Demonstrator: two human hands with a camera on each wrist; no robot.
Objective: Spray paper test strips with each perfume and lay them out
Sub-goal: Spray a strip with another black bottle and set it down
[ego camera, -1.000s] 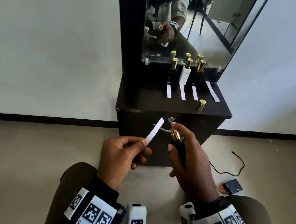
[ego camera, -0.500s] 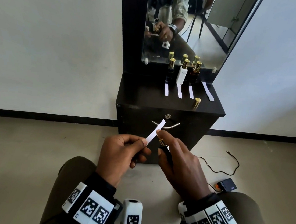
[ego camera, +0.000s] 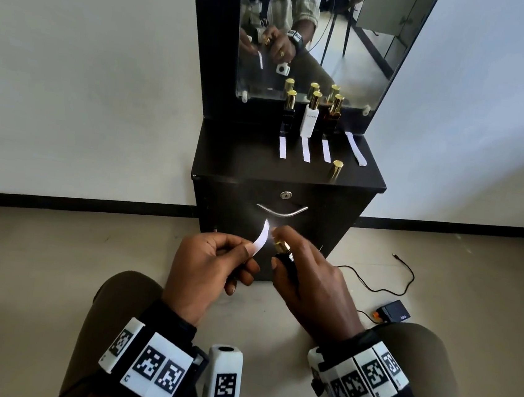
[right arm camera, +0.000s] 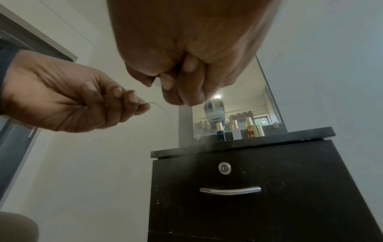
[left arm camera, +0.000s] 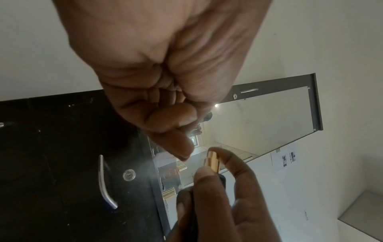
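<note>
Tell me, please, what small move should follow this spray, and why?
Probably ease the right hand off the dark bottle pump: mist already hangs around the bent strip pinched by the left hand, so it looks wetted and ready to lay on the cabinet top.

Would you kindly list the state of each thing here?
Held strip: pinched by left hand, bent in spray.
Held bottle: uncapped, gripped by right hand, spraying.
Loose cap: upright on cabinet.
Three bottles: capped.
Drawer: closed.
</note>
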